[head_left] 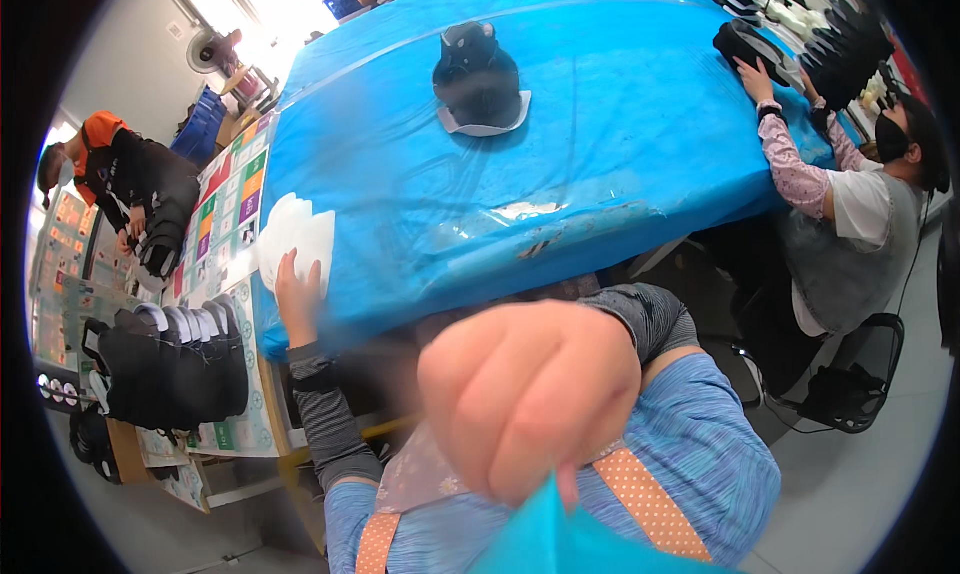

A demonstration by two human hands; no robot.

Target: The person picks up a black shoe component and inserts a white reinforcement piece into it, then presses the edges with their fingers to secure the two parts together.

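The white pieces (314, 232) lay under and just ahead of the left hand (297, 299), which was much nearer to them than the right; their longer axis seemed to run forward, away from it. This hand was fairly open, its fingers spread and touching the near part. The right hand (535, 394) was closed in a fist — it appeared to pinch the tip of blue material (550, 534) just below it. Farther forward of both hands, a black shoe upper (480, 89) rested on the blue-covered table (620, 124).
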